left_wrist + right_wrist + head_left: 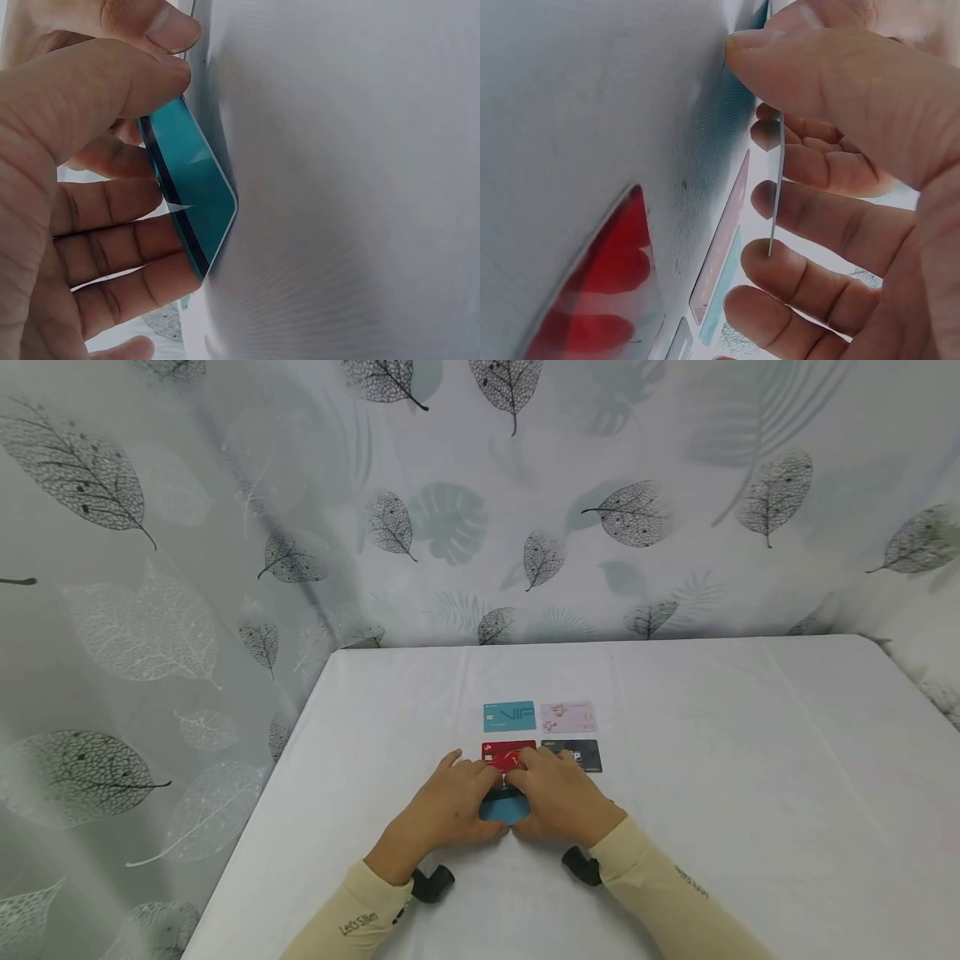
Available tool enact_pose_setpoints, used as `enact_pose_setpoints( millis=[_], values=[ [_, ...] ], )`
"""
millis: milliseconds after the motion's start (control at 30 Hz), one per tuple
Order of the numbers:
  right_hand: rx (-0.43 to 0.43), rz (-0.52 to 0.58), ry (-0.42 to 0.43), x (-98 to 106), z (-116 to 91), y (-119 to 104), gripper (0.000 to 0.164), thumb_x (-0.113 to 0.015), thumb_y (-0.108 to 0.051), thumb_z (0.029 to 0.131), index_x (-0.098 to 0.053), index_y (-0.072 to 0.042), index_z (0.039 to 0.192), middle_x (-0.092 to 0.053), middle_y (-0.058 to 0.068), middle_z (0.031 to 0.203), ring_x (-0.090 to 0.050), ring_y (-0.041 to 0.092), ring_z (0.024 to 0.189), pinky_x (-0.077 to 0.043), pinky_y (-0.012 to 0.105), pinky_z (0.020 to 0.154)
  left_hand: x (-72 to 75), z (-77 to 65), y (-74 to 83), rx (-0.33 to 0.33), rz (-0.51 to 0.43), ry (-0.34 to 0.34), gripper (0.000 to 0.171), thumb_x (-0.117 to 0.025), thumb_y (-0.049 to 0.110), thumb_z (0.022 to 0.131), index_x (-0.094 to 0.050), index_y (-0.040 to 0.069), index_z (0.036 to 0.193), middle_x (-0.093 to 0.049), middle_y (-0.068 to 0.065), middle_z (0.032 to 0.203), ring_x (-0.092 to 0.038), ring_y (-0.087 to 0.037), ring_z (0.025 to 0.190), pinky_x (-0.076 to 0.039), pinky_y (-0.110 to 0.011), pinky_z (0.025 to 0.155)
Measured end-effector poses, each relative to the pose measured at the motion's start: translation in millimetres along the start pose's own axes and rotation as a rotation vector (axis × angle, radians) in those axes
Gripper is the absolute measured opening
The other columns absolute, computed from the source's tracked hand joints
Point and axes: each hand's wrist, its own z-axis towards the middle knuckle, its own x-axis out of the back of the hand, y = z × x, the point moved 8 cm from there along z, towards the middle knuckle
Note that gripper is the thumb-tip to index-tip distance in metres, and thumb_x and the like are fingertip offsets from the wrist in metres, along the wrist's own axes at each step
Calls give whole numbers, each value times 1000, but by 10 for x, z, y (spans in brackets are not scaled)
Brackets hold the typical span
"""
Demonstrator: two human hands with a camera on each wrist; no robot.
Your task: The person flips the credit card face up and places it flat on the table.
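A teal card (504,810) with a dark stripe is held tilted between both hands, close above the white table. My left hand (450,802) grips it with the thumb on the near edge and the fingers on the far side, as the left wrist view shows on the same card (191,165). My right hand (562,795) pinches its other end the same way; the right wrist view shows the card edge-on. Just beyond the fingers lie a red card (498,752) and a black card (588,755), both partly covered by the hands.
Behind those two cards lie a teal VIP card (509,717) and a pink card (568,717), side by side. The white cloth (750,760) spreads over the table. Leaf-patterned curtains (480,510) stand behind and at the left.
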Motion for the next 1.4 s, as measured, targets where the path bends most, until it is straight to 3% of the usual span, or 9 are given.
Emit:
enact_pose_setpoints(
  millis=[333, 867, 1200, 1400],
  values=[
    [-25, 34, 26, -66, -6, 71, 49, -92, -39, 70, -77, -17, 111, -61, 1, 98, -56, 19, 91, -51, 45, 80, -11, 20, -33, -12, -20, 6, 52, -80, 48, 85, -63, 17, 122, -69, 3, 116, -65, -17, 109, -37, -56, 117],
    [-26, 107, 21, -83, -1, 122, 52, -91, -42, 72, -76, -16, 115, -61, 0, 102, -55, 18, 93, -52, 43, 83, -76, 25, -137, 30, -106, -63, 61, -82, 49, 84, -63, 19, 133, -67, 3, 128, -58, -19, 124, -33, -58, 120],
    [-67, 148, -37, -123, -30, 117, 53, -90, -43, 73, -76, -17, 116, -63, 0, 106, -55, 17, 96, -52, 49, 88, -53, -19, -108, 30, -141, -57, 56, -82, 48, 84, -65, 19, 129, -67, 3, 125, -59, -18, 122, -34, -57, 120],
    [-71, 157, -28, -96, -30, 112, 54, -91, -42, 72, -76, -16, 117, -64, 0, 106, -55, 18, 95, -51, 46, 85, -27, -9, -111, 14, -142, -32, 55, -81, 47, 85, -65, 18, 128, -67, 3, 125, -59, -17, 122, -34, -56, 120]
  ],
)
